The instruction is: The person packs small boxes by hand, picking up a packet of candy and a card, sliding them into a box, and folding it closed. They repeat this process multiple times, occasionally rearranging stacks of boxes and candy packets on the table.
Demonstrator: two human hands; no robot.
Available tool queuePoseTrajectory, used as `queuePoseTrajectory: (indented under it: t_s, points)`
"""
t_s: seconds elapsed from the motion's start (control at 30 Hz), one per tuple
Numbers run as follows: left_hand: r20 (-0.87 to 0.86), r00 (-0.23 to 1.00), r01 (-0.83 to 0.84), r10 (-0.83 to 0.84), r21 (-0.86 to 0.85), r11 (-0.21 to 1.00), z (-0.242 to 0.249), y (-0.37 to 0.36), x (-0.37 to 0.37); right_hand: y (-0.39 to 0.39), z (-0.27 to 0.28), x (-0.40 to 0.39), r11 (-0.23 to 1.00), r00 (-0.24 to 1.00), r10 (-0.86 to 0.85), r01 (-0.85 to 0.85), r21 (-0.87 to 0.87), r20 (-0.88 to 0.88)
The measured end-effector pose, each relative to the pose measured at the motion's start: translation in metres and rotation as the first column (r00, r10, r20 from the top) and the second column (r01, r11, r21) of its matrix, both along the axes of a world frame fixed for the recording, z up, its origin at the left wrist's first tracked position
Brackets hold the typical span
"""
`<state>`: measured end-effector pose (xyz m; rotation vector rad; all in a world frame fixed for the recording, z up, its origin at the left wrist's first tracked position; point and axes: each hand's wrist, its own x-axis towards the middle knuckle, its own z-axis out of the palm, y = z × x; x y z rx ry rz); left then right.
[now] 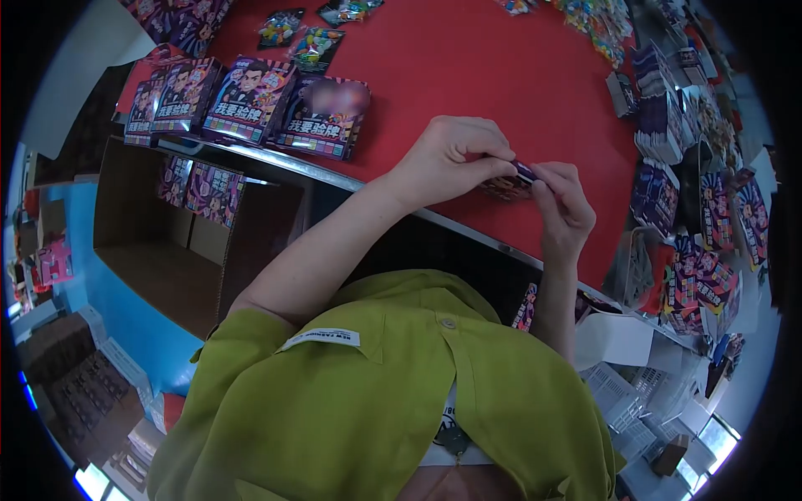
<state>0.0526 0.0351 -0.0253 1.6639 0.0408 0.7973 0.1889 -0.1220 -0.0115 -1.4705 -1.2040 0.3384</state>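
Above the red tabletop, my left hand (459,154) pinches one side of a small dark purple printed box (508,187) between thumb and fingers. My right hand (568,204) grips the box's other side near its top edge, fingertips close to those of the left. Most of the box's face is in shadow or behind the fingers. To the left, a row of several printed purple boxes (249,100) with a cartoon figure in a suit stands along the table edge. The nearest one (322,118) in the row leans slightly.
Small clear packets of colourful candies (316,48) lie at the back of the red table (443,58). More candy packets (593,25) pile up at the back right. Stacked flat cartons (658,108) line the right side. An open cardboard box (159,242) stands below the table's left edge.
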Motion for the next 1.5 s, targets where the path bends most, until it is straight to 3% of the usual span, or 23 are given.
queuePoseTrajectory:
  t_s: [0.03, 0.07, 0.1, 0.13, 0.33, 0.47, 0.53, 0.67, 0.77, 0.83, 0.87, 0.93, 1.0, 1.1, 1.17, 1.2, 1.23, 1.27, 1.3, 1.33, 1.4, 1.43, 1.5]
  points:
    - [-0.011, 1.0, -0.026, 0.027, 0.014, 1.0, 0.002, 0.002, -0.003, 0.002, -0.002, 0.002, 1.0, 0.949, -0.013, 0.01, 0.013, 0.314]
    - [0.074, 0.991, -0.126, 0.109, 0.274, 0.954, 0.004, 0.002, -0.004, 0.004, 0.001, 0.002, 0.999, 0.955, 0.016, -0.027, 0.031, 0.296]
    - [0.168, 0.972, -0.226, 0.162, 0.507, 0.832, 0.005, 0.002, -0.006, 0.001, 0.008, 0.001, 1.0, 0.872, 0.008, -0.011, 0.003, 0.49]
    - [0.184, 0.973, -0.221, 0.142, 0.545, 0.809, 0.003, 0.002, -0.009, 0.0, 0.012, -0.001, 1.0, 0.745, -0.002, 0.02, -0.018, 0.667]
    - [0.282, 0.921, -0.389, 0.268, 0.679, 0.623, 0.003, -0.004, -0.004, 0.011, -0.005, 0.001, 0.997, 0.746, -0.07, 0.038, 0.062, 0.662]
    - [0.253, 0.903, -0.422, 0.348, 0.68, 0.6, 0.0, -0.008, -0.009, 0.023, -0.008, -0.004, 0.995, 0.671, -0.097, 0.061, 0.075, 0.735]
    - [0.238, 0.869, -0.469, 0.434, 0.676, 0.569, -0.003, -0.013, -0.009, 0.025, -0.013, -0.004, 0.986, 0.722, -0.159, 0.085, 0.141, 0.673]
    - [0.199, 0.84, -0.466, 0.506, 0.743, 0.481, -0.001, -0.013, -0.017, 0.04, -0.006, -0.011, 0.987, 0.792, -0.16, 0.123, 0.103, 0.589]
    - [0.198, 0.774, -0.525, 0.601, 0.732, 0.435, 0.029, -0.005, -0.035, 0.088, 0.024, -0.034, 0.999, 0.983, -0.016, 0.023, -0.035, 0.184]
    - [0.053, 0.708, -0.494, 0.704, 0.75, 0.44, 0.038, 0.007, -0.05, 0.128, 0.027, -0.049, 0.981, 0.988, 0.152, -0.152, -0.123, -0.012]
    - [0.064, 0.716, -0.49, 0.695, 0.755, 0.436, 0.038, 0.014, -0.058, 0.147, 0.021, -0.057, 0.952, 0.966, 0.246, -0.256, -0.166, -0.076]
    - [-0.072, 0.619, -0.476, 0.782, 0.758, 0.447, 0.031, 0.03, -0.069, 0.179, 0.006, -0.076, 0.939, 0.962, 0.237, -0.191, -0.288, 0.134]
    - [-0.082, 0.625, -0.438, 0.776, 0.787, 0.435, 0.014, 0.047, -0.077, 0.186, 0.003, -0.085, 0.939, 0.969, 0.178, -0.115, -0.325, 0.17]
    - [-0.108, 0.622, -0.4, 0.775, 0.808, 0.433, 0.007, 0.051, -0.075, 0.162, -0.003, -0.066, 0.992, 0.981, 0.111, -0.098, -0.081, 0.161]
    - [-0.083, 0.631, -0.403, 0.772, 0.815, 0.417, 0.006, 0.053, -0.078, 0.131, 0.004, -0.023, 0.986, 0.941, -0.142, 0.163, -0.043, 0.307]
    - [-0.094, 0.61, -0.368, 0.787, 0.845, 0.387, 0.008, 0.053, -0.079, 0.11, 0.005, 0.008, 0.949, 0.889, -0.287, 0.316, -0.022, 0.357]
    - [-0.109, 0.587, -0.331, 0.802, 0.872, 0.361, 0.009, 0.053, -0.08, 0.089, 0.004, 0.049, 0.867, 0.677, -0.433, 0.493, 0.069, 0.595]
    - [-0.108, 0.594, -0.333, 0.797, 0.869, 0.366, 0.007, 0.052, -0.08, 0.065, 0.006, 0.091, 0.745, 0.363, -0.463, 0.654, 0.133, 0.809]
    - [-0.122, 0.595, -0.366, 0.795, 0.839, 0.403, 0.005, 0.051, -0.08, 0.04, 0.012, 0.126, 0.657, 0.368, -0.473, 0.753, 0.042, 0.801]
    - [-0.134, 0.597, -0.397, 0.791, 0.807, 0.437, 0.004, 0.052, -0.08, 0.023, 0.019, 0.149, 0.391, 0.264, -0.412, 0.916, -0.092, 0.872]
    - [-0.114, 0.594, -0.396, 0.796, 0.82, 0.413, 0.004, 0.052, -0.08, -0.012, 0.024, 0.179, 0.0, 0.097, -0.106, 0.995, -0.098, 0.99]
    - [-0.1, 0.581, -0.396, 0.808, 0.832, 0.388, 0.004, 0.05, -0.079, -0.029, 0.013, 0.2, -0.011, 0.096, -0.109, 0.995, -0.098, 0.989]
    - [-0.034, 0.589, -0.43, 0.808, 0.833, 0.348, 0.01, 0.045, -0.076, -0.04, -0.011, 0.225, -0.214, -0.126, -0.04, 0.97, 0.115, 0.991]
